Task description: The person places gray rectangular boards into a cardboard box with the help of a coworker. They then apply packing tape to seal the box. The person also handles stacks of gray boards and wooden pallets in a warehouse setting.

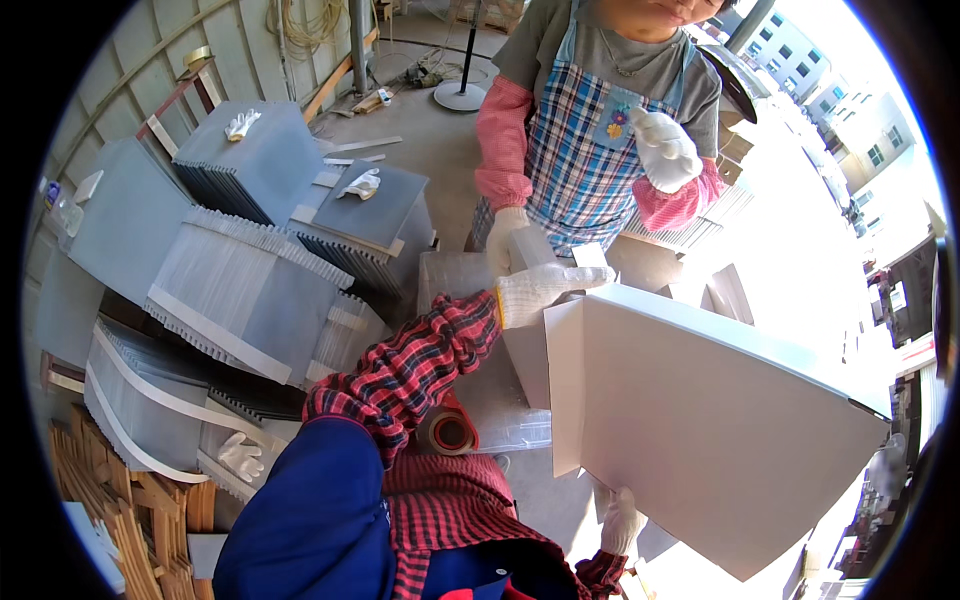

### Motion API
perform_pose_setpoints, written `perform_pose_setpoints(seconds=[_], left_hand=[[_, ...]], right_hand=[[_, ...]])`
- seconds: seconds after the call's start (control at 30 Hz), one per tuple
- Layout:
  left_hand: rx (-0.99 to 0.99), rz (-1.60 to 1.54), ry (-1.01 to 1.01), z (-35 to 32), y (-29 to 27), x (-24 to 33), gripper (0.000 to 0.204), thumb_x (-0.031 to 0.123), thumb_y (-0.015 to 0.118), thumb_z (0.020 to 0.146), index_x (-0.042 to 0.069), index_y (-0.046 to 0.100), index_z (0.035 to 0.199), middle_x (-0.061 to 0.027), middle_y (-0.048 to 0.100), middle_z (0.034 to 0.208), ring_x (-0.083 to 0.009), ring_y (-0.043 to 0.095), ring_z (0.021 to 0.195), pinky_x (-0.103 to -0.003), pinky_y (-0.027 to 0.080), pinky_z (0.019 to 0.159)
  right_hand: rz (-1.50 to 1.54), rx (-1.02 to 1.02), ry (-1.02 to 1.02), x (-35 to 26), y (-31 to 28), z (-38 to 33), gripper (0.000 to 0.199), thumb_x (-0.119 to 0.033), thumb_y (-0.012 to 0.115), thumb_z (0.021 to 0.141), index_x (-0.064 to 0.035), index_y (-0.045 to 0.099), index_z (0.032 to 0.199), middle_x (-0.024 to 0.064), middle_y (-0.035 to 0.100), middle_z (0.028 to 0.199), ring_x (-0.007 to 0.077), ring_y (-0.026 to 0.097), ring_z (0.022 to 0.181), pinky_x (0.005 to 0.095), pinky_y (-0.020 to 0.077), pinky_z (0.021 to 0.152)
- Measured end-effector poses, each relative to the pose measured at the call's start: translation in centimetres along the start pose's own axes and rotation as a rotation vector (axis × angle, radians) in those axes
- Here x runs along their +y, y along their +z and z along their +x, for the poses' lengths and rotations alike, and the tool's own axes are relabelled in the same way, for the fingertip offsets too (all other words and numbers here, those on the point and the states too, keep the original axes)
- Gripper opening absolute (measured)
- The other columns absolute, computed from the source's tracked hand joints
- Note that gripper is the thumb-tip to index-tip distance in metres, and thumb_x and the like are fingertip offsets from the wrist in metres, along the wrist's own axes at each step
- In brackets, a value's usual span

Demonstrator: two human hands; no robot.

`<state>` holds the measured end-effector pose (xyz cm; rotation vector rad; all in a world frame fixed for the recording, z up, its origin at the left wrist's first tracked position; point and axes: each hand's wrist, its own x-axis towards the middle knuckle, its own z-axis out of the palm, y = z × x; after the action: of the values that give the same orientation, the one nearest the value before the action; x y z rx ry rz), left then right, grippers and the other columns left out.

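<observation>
A large white cardboard box (710, 430) is tilted in front of me, its end flaps standing out on the left. My left hand (540, 293), in a white knit glove, lies across the box's upper left corner, fingers reaching along the edge and touching a flap. Low on the box, my right hand (622, 522), also gloved, grips the lower edge; part of its fingers is hidden behind the cardboard. A red tape dispenser (448, 430) with a roll of tape sits below my left forearm, beside a plastic-wrapped stack (500, 405).
Across from me stands a person in a checked apron (590, 150), one gloved hand (507, 238) at a pale panel, the other raised. Stacks of grey panels (250, 160) with loose gloves on top fill the left. Wood strips (130, 510) lie lower left. A stand base (460, 96) is behind.
</observation>
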<state>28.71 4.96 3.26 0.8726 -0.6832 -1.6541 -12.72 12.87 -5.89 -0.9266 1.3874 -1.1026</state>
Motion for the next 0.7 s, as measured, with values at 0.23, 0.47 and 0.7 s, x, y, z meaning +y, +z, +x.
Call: perform_pose_setpoints(seconds=[0.23, 0.47, 0.7], left_hand=[[0.224, 0.492, 0.272, 3.6, -5.8, 1.4, 0.032, 0.031, 0.059, 0.103, 0.003, 0.07, 0.115, -0.0065, 0.072, 0.101, -0.0165, 0.068, 0.09, -0.031, 0.053, 0.08], [0.329, 0.797, 0.325, 4.4, -14.7, 3.1, 0.04, 0.033, 0.053, 0.102, -0.001, 0.071, 0.114, -0.0102, 0.074, 0.105, -0.0233, 0.069, 0.098, -0.035, 0.051, 0.086], [0.319, 0.733, 0.393, 6.7, -20.5, 0.1, 0.046, 0.036, 0.051, 0.105, -0.005, 0.064, 0.121, -0.0076, 0.07, 0.104, -0.0196, 0.064, 0.094, -0.034, 0.049, 0.084]], right_hand=[[-0.771, -0.005, -0.196, -1.5, 5.5, 0.0, 0.024, -0.014, 0.069, 0.088, 0.0009, 0.07, 0.108, 0.0091, 0.07, 0.101, 0.0181, 0.067, 0.094, 0.035, 0.0537, 0.079], [-0.959, -0.191, -0.548, -3.7, 10.5, 1.5, 0.033, -0.03, 0.076, 0.088, -0.0036, 0.072, 0.109, 0.006, 0.073, 0.1, 0.0201, 0.068, 0.089, 0.0384, 0.0541, 0.075], [-0.824, -0.293, -0.335, -8.4, 13.6, -0.5, 0.044, -0.043, 0.077, 0.088, -0.0056, 0.073, 0.109, 0.0084, 0.073, 0.098, 0.0223, 0.067, 0.085, 0.0376, 0.0533, 0.076]])
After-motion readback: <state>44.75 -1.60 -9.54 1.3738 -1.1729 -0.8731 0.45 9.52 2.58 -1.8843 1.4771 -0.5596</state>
